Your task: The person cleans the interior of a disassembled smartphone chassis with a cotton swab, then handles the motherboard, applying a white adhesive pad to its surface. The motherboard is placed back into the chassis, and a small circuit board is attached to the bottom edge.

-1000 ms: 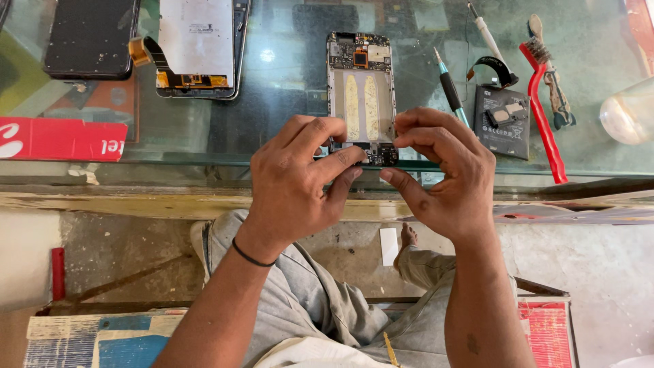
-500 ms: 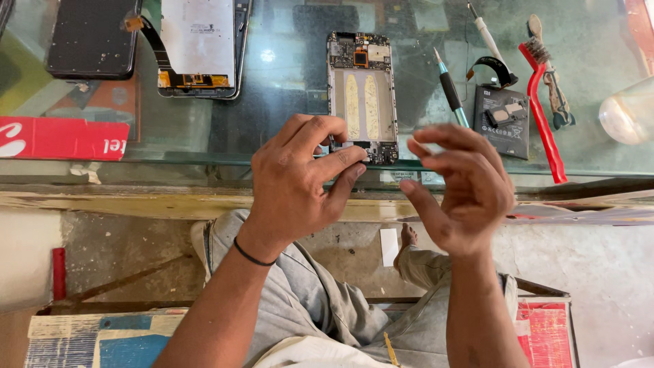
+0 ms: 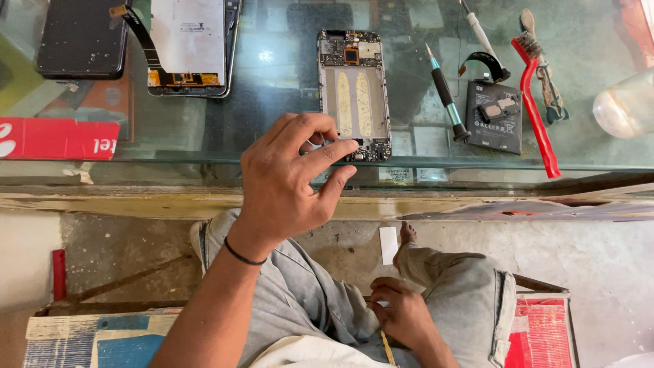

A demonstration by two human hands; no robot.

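Observation:
An opened phone frame [image 3: 355, 88] with bare circuit boards and two yellow strips lies on the glass counter [image 3: 272, 82]. My left hand [image 3: 289, 180] rests at the frame's lower left corner, thumb and forefinger pinched against its bottom edge. My right hand [image 3: 402, 315] is down in my lap between my knees, fingers curled near a thin yellow stick; I cannot tell whether it holds it.
A detached screen panel [image 3: 187, 44] and a dark phone [image 3: 80, 37] lie at the back left. Right of the frame are a screwdriver [image 3: 446, 95], a black battery [image 3: 495, 116], a red brush [image 3: 536, 95] and a clear container [image 3: 627, 105]. A red box [image 3: 58, 138] sits left.
My right hand has left the phone frame's bottom edge and dropped into my lap. My left hand has stayed at the frame's lower corner.

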